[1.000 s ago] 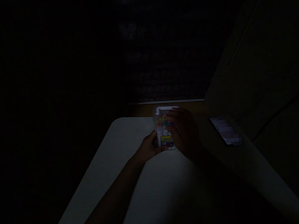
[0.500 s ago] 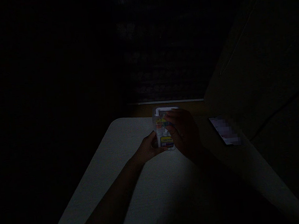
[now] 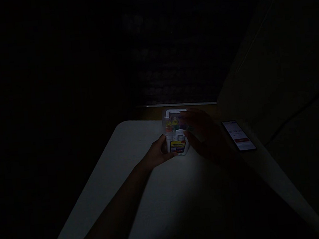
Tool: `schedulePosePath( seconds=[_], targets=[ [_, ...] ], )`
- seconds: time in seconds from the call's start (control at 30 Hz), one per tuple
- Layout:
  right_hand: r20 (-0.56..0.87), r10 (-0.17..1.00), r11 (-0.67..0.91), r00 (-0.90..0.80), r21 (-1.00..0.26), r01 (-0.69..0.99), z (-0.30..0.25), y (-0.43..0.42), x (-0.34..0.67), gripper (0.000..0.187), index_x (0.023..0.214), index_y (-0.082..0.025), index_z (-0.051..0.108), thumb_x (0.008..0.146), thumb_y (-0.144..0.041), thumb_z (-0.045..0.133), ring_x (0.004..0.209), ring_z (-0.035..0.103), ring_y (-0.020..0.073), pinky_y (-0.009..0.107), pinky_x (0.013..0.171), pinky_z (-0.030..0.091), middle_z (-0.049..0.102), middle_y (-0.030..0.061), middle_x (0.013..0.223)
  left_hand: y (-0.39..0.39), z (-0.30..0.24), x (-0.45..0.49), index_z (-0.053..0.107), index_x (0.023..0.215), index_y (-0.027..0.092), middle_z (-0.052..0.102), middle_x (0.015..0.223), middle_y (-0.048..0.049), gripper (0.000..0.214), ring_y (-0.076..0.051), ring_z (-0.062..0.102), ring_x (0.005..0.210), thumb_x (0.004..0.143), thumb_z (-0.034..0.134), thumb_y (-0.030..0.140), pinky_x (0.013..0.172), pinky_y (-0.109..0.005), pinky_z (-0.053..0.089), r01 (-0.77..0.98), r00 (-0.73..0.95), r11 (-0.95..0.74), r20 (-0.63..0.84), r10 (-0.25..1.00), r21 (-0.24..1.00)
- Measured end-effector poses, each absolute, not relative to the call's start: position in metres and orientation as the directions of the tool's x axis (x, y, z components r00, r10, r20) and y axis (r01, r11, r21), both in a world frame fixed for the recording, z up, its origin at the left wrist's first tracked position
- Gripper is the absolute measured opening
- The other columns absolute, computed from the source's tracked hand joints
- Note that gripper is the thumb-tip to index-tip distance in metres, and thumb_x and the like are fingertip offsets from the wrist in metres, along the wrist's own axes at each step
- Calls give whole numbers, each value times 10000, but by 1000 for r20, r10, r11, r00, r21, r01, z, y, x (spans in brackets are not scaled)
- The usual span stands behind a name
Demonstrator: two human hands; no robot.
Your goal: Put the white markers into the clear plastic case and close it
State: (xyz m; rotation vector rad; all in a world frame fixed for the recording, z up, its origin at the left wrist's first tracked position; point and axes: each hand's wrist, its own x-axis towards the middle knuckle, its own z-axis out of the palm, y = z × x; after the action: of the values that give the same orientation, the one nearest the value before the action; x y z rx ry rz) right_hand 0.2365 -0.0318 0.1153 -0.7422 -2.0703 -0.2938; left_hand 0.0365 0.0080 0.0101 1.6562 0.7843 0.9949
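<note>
A clear plastic marker case (image 3: 178, 146) stands upright near the far edge of the table, lid down. White markers with coloured caps show through its walls, and a yellow and dark label is on the front. It has a white handle on top and a white latch (image 3: 180, 132) in front. My left hand (image 3: 158, 153) grips the lower left side, thumb across the front bottom. At the lid's right side is my right hand (image 3: 203, 134), fingers stretched out and thumb apart by the latch. Whether its fingertips touch the lid is too dark to tell.
A phone (image 3: 238, 135) with a lit screen lies on the right of the white table (image 3: 105, 177). A dark cable (image 3: 297, 115) runs along the right side. Behind the table is a pale ledge (image 3: 175, 105); the surroundings are very dark.
My right hand has shifted right from the front of the case, so the latch and more caps show. My left hand keeps its hold. The whole view has moved slightly.
</note>
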Motion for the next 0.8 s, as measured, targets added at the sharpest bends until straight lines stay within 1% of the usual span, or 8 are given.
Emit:
schedulePosePath(
  seconds=[0.1, 0.27, 0.33, 0.43, 0.57, 0.63, 0.7, 0.8],
  targets=[
    [827, 359, 793, -433, -26, 609, 120, -37, 241, 237, 1083, -223, 624, 878, -187, 509, 1228, 531, 218, 447, 992, 485, 643, 74, 1218, 8, 10, 37, 499, 1196, 106, 631, 1215, -174, 677, -295, 643, 1069, 645, 805, 355, 923, -423, 519, 52, 453, -299, 244, 857, 953],
    [812, 355, 800, -463, -7, 601, 122, -39, 244, 165, 991, -201, 656, 887, -188, 529, 1177, 576, 203, 401, 955, 527, 674, 72, 1159, 11, 4, 35, 516, 1198, 111, 653, 1175, -154, 694, -298, 633, 1082, 615, 826, 324, 949, -441, 503, 108, 475, -324, 237, 848, 940],
    [803, 368, 795, -469, -9, 607, 121, -39, 243, 165, 990, -189, 661, 886, -179, 532, 1160, 585, 198, 389, 956, 527, 679, 77, 1150, 11, 1, 35, 510, 1208, 116, 656, 1164, -155, 697, -298, 635, 1076, 617, 826, 308, 945, -456, 503, 75, 475, -302, 232, 849, 950],
    [814, 370, 790, -448, -21, 613, 121, -40, 242, 196, 1019, -208, 666, 886, -184, 524, 1165, 582, 205, 405, 958, 517, 678, 69, 1159, 12, -2, 36, 516, 1193, 117, 655, 1162, -161, 670, -301, 633, 1079, 625, 822, 299, 948, -461, 495, 27, 474, -285, 238, 847, 958],
    [871, 382, 742, -310, -89, 664, 126, -40, 252, 301, 1155, -227, 629, 873, -204, 526, 1158, 592, 222, 418, 990, 482, 674, 74, 1183, 13, -1, 33, 539, 1140, 133, 645, 1195, -150, 554, -297, 623, 1099, 683, 787, 322, 954, -426, 487, -67, 467, -271, 270, 842, 960],
    [878, 439, 675, -193, -180, 716, 127, -37, 263, 328, 1199, -234, 608, 883, -247, 519, 1144, 606, 232, 421, 981, 486, 675, 76, 1192, 13, -1, 31, 559, 1129, 144, 648, 1199, -137, 489, -286, 621, 1099, 725, 756, 337, 955, -400, 481, -129, 473, -274, 302, 828, 953],
    [829, 550, 593, -103, -300, 747, 126, -31, 276, 332, 1206, -236, 604, 898, -313, 507, 1114, 627, 247, 436, 950, 504, 682, 82, 1181, 15, -3, 30, 585, 1131, 152, 652, 1196, -125, 450, -279, 614, 1111, 760, 726, 363, 961, -384, 468, -190, 469, -274, 332, 818, 943],
    [633, 765, 502, -120, -469, 727, 119, -21, 290, 445, 1286, -215, 542, 878, -391, 541, 1066, 653, 258, 453, 897, 534, 685, 100, 1161, 19, -10, 30, 618, 1142, 160, 649, 1208, -117, 448, -284, 580, 1166, 781, 701, 412, 1003, -384, 424, -271, 448, -226, 331, 830, 936]
  ],
)
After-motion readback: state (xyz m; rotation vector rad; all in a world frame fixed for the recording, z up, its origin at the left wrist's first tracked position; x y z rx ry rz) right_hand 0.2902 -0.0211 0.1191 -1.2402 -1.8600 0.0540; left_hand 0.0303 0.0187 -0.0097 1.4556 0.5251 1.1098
